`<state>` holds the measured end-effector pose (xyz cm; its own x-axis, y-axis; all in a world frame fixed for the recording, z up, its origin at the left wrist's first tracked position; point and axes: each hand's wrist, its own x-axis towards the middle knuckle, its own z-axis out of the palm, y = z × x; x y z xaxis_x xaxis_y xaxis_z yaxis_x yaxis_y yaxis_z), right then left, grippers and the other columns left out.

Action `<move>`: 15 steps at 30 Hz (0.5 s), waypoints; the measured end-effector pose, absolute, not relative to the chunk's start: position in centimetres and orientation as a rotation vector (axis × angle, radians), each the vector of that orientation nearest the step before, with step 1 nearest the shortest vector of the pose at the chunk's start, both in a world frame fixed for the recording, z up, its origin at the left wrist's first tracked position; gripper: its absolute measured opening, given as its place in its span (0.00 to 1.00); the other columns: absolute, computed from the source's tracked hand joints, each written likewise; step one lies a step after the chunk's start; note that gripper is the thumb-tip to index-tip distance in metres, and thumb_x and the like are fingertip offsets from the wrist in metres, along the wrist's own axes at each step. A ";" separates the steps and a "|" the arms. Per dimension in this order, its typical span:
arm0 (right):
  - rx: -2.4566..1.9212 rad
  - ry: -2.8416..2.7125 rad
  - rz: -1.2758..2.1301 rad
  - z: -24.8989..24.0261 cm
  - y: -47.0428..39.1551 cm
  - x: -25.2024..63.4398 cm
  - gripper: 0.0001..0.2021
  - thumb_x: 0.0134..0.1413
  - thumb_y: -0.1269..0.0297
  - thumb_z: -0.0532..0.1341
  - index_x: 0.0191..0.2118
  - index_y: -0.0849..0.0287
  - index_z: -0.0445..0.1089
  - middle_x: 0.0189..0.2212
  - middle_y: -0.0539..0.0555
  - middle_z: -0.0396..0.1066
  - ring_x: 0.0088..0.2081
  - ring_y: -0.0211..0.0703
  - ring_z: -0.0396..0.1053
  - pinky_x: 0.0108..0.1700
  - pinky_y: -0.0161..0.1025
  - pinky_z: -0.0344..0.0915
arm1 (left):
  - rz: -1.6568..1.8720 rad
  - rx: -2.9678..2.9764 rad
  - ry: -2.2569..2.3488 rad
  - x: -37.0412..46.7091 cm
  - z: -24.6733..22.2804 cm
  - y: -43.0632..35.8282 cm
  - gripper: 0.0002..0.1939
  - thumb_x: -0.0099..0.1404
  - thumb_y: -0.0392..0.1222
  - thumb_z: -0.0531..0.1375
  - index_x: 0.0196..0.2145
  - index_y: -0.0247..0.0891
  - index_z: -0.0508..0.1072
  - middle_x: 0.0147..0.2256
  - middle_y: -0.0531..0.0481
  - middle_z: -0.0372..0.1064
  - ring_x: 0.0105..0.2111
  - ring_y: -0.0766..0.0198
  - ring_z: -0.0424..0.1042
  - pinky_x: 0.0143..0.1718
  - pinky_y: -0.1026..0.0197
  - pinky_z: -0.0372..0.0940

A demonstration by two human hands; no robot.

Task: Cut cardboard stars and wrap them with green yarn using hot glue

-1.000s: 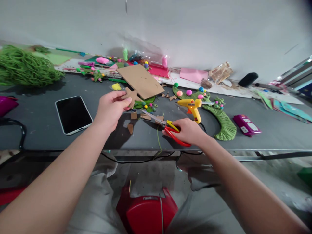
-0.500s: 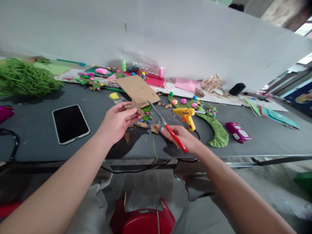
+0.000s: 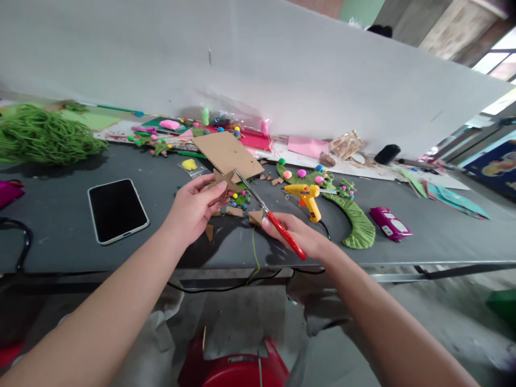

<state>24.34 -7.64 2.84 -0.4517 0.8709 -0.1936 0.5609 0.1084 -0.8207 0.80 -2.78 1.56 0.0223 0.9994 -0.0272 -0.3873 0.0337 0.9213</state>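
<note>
Between the thumb and fingers of my left hand (image 3: 196, 207) is a small cardboard star (image 3: 226, 181), its points showing past my fingertips. My right hand (image 3: 291, 232) is closed around the red handles of a pair of scissors (image 3: 285, 234). The blades look nearly together, and their tip is at the star's right side; whether they touch it I cannot tell. Below and around the hands lie cardboard scraps (image 3: 234, 212) and small pompoms (image 3: 240, 200). Behind the star rests a larger cardboard sheet (image 3: 229, 153).
A yellow glue gun (image 3: 305, 197) and a green yarn-wrapped ring (image 3: 357, 220) with pompoms lie right of my hands. Further right is a purple packet (image 3: 390, 223). On the left are a phone (image 3: 117, 210) and a heap of green yarn (image 3: 44, 134). A white board (image 3: 169, 59) stands behind.
My left hand has turned the cardboard so its star shape shows more fully. The scissors in my right hand have shifted slightly left, with the tip closer to the star. The view has tilted a little.
</note>
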 end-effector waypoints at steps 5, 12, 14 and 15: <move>-1.412 -2.051 1.260 2.7 -7.5 23.7 0.27 0.61 0.34 0.54 0.30 0.56 0.54 0.28 0.46 0.51 0.31 0.37 0.50 0.32 0.36 0.50 | 1.334 0.909 0.936 0.3 1.3 -2.7 0.18 0.54 0.39 0.74 0.42 0.38 0.80 0.40 0.46 0.80 0.37 0.61 0.80 0.40 0.61 0.74; -1.435 -2.014 1.258 2.6 -7.5 23.5 0.27 0.60 0.34 0.56 0.30 0.56 0.54 0.26 0.45 0.51 0.28 0.35 0.49 0.30 0.36 0.48 | 1.282 0.981 0.929 0.6 1.2 -3.1 0.16 0.56 0.40 0.74 0.43 0.37 0.81 0.40 0.44 0.80 0.37 0.60 0.80 0.39 0.60 0.74; -1.422 -2.011 1.256 2.5 -7.4 23.5 0.27 0.60 0.35 0.55 0.29 0.56 0.55 0.26 0.46 0.51 0.28 0.35 0.50 0.30 0.36 0.48 | 1.290 0.970 0.949 0.7 1.1 -3.0 0.17 0.54 0.39 0.75 0.42 0.38 0.81 0.41 0.44 0.80 0.37 0.59 0.80 0.39 0.60 0.75; -1.418 -2.007 1.255 2.4 -7.4 23.5 0.27 0.61 0.35 0.55 0.29 0.56 0.55 0.25 0.46 0.51 0.28 0.35 0.50 0.30 0.36 0.48 | 1.293 0.962 0.957 0.8 1.1 -3.0 0.17 0.54 0.39 0.75 0.42 0.39 0.81 0.41 0.44 0.81 0.36 0.59 0.80 0.39 0.59 0.75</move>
